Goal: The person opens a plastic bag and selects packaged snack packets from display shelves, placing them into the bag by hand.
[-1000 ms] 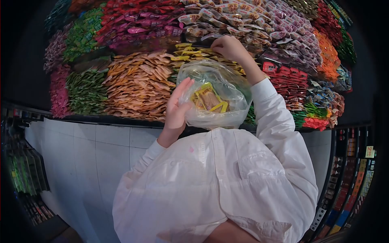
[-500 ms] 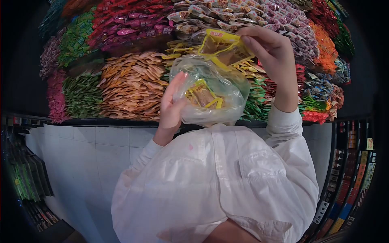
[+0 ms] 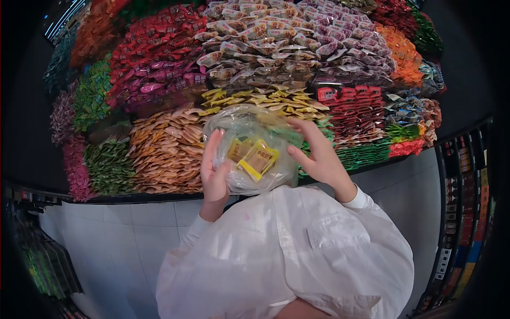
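A clear plastic bag [image 3: 249,183] hangs open in front of my chest. Yellow-edged snack packets [image 3: 257,159] lie inside it, a brown filling showing through their wrappers. My left hand [image 3: 213,173] holds the bag at its left side, fingers pointing up along the plastic and the thumb against it. At the bag's right side is my right hand [image 3: 321,159], thumb and fingers apart, with no packet in it. Its fingertips reach the bag's rim. Behind the bag lies a row of loose yellow packets [image 3: 287,101].
Sloped display bins of wrapped snacks spread ahead: orange packets [image 3: 170,151] to the left, red packets [image 3: 356,114] to the right, white packets [image 3: 260,32] higher up. Dark shelving [image 3: 462,212] stands on the right, with more racks [image 3: 48,260] on the left. Tiled floor [image 3: 117,239] lies below.
My right hand has come down from above the bag and let go of the yellow packet. Two yellow packets now show in the bag. The view has shifted, showing more upper bins.
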`<move>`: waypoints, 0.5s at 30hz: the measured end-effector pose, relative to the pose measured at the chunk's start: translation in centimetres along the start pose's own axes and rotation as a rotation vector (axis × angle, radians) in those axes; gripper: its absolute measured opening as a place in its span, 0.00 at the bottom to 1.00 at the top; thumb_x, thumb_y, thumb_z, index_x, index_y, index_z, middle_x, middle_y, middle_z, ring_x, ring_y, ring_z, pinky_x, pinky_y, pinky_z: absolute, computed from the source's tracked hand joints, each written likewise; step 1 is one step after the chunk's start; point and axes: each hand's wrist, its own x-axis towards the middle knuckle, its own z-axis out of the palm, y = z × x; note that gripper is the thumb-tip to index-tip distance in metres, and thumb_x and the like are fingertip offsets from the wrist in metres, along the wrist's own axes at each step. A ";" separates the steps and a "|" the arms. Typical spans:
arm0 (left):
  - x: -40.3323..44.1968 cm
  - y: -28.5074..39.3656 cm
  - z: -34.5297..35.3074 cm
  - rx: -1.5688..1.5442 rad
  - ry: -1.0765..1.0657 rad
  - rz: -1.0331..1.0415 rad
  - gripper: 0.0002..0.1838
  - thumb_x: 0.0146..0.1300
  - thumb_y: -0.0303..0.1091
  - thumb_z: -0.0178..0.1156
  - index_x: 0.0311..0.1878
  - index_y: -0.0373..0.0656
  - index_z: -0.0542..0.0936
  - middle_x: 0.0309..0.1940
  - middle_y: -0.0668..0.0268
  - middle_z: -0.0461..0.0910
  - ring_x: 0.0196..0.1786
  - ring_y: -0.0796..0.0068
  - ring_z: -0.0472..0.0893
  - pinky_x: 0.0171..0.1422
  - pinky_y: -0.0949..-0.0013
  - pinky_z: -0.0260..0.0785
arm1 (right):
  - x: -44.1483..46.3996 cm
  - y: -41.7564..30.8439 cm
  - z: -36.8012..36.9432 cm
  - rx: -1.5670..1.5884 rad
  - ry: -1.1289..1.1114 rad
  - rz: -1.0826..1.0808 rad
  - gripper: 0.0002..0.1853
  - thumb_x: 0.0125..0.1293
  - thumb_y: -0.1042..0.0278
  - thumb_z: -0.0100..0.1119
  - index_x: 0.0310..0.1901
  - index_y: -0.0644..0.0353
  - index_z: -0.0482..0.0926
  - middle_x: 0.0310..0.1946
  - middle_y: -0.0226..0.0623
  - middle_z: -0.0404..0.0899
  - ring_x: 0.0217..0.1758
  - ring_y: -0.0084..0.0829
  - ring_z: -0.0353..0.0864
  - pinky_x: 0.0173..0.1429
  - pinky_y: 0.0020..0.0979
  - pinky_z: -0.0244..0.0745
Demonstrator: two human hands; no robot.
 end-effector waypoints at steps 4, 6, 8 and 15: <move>0.7 -0.7 0.6 -0.021 -0.026 -0.060 0.39 0.49 0.12 0.43 0.71 0.33 0.59 0.71 0.55 0.59 0.74 0.66 0.59 0.75 0.68 0.49 | -1.6 0.5 1.4 0.121 -0.216 0.370 0.35 0.62 0.59 0.62 0.68 0.60 0.60 0.54 0.48 0.72 0.54 0.42 0.75 0.56 0.36 0.70; 0.9 -0.8 1.1 -0.028 -0.071 -0.131 0.39 0.49 0.12 0.43 0.71 0.33 0.59 0.72 0.55 0.59 0.74 0.66 0.59 0.74 0.68 0.50 | -1.7 3.1 2.9 0.364 -0.262 0.194 0.34 0.62 0.69 0.62 0.69 0.58 0.60 0.46 0.34 0.71 0.44 0.25 0.71 0.46 0.26 0.70; 0.3 3.0 3.2 -0.074 -0.118 -0.176 0.40 0.49 0.15 0.46 0.72 0.33 0.57 0.71 0.52 0.58 0.74 0.65 0.58 0.75 0.67 0.50 | -1.0 1.0 1.0 0.352 -0.248 0.131 0.31 0.61 0.73 0.62 0.66 0.60 0.63 0.38 0.27 0.69 0.37 0.19 0.68 0.40 0.21 0.65; 1.4 7.1 5.0 -0.174 -0.176 0.031 0.39 0.50 0.16 0.45 0.72 0.33 0.57 0.71 0.51 0.58 0.75 0.64 0.56 0.74 0.68 0.52 | 0.9 -2.2 -2.8 0.780 0.076 0.046 0.21 0.62 0.79 0.57 0.57 0.59 0.71 0.28 0.20 0.63 0.32 0.12 0.62 0.37 0.17 0.59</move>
